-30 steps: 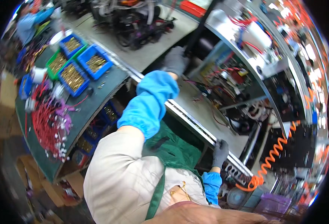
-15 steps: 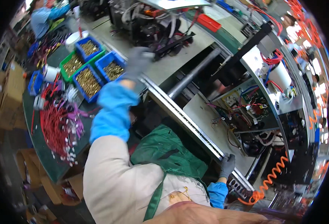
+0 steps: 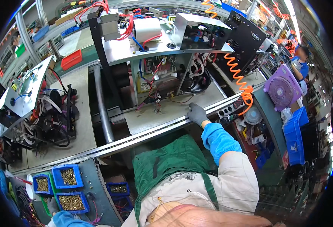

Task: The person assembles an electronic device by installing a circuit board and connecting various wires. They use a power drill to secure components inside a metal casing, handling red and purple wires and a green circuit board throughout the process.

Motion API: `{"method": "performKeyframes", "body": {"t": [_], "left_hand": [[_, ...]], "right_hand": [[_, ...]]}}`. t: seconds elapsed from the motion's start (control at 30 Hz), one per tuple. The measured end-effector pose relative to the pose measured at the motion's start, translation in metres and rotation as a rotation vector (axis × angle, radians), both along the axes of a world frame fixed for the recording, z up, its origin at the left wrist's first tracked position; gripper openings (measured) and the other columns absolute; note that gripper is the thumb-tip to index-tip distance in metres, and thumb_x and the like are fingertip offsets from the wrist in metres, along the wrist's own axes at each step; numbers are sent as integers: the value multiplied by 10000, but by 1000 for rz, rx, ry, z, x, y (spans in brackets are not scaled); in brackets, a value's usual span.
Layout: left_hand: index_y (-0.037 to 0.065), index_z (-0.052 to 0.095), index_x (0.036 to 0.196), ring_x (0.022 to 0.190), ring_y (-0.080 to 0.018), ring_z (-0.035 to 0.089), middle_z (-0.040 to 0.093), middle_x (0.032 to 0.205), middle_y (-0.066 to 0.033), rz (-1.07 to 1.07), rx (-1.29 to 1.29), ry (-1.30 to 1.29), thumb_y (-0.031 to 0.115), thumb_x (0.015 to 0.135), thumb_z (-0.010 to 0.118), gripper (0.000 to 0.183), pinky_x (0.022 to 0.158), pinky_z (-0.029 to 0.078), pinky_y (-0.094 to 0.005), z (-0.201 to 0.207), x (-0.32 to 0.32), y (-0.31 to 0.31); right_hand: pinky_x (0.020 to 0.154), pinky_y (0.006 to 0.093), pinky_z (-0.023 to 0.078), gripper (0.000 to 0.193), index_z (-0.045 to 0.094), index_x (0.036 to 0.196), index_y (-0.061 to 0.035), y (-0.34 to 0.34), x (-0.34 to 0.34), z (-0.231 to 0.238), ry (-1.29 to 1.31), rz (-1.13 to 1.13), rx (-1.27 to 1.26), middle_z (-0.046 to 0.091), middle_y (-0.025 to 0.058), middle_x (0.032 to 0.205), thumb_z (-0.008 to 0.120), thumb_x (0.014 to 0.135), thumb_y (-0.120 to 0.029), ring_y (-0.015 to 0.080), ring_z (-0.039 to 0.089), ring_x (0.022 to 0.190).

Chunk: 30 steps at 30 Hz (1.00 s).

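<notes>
My left hand [image 3: 53, 205], in a grey glove, reaches down at the green bin [image 3: 44, 204] among the blue trays of brass-coloured fasteners. Its fingertips are hidden, so what they touch does not show. My right hand [image 3: 197, 113], gloved the same way, rests at the inner edge of the metal rail [image 3: 155, 133], over the pale board [image 3: 143, 122]. Its fingers are curled in, and I cannot make out whether something small is inside them. Beyond it on the board stands an open metal cabinet [image 3: 136, 85] with wires and circuit boards inside.
A second wired assembly [image 3: 49, 117] stands on the line at left. An orange coiled hose [image 3: 239, 75] hangs beside the cabinet on the right. A purple fan [image 3: 283, 89] and a blue crate [image 3: 295, 136] are at far right. Several blue trays [image 3: 72, 202] hold fasteners.
The view has swung right. My left hand, blurred above the rail before, is now down at the green bin. My right hand has shifted from the rail to its inner edge by the board.
</notes>
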<state>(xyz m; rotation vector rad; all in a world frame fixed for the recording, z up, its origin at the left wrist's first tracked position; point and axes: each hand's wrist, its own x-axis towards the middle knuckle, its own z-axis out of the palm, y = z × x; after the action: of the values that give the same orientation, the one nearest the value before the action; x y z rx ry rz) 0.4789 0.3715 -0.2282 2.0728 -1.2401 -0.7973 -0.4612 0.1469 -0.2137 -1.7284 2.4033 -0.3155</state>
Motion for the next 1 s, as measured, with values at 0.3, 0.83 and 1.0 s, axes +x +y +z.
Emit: {"method": "performKeyframes", "body": {"t": [0.3, 0.83, 1.0], "left_hand": [[43, 571, 1043, 922, -389, 562, 610, 1004, -233, 473, 265, -417, 234, 854, 471, 287, 820, 433, -426, -38, 30, -2], [83, 597, 1063, 949, -352, 572, 612, 1031, -183, 884, 261, -1058, 383, 927, 390, 389, 852, 439, -425, -18, -9, 47], [93, 604, 1069, 954, -350, 574, 609, 1048, -171, 889, 190, -1184, 434, 934, 365, 437, 862, 441, -429, 11, -28, 46]], "right_hand": [[841, 452, 469, 296, 570, 1017, -52, -6, 10, -12, -8, 59, -65, 615, 179, 1054, 510, 794, -237, 364, 591, 972], [857, 385, 488, 466, 704, 966, -86, 54, -150, 40, 534, 221, 749, 642, 154, 1091, 771, 565, -313, 290, 607, 1028], [763, 375, 517, 411, 705, 929, -60, 56, -151, 76, 442, 290, 873, 675, 168, 939, 735, 550, -213, 310, 652, 882]]}}
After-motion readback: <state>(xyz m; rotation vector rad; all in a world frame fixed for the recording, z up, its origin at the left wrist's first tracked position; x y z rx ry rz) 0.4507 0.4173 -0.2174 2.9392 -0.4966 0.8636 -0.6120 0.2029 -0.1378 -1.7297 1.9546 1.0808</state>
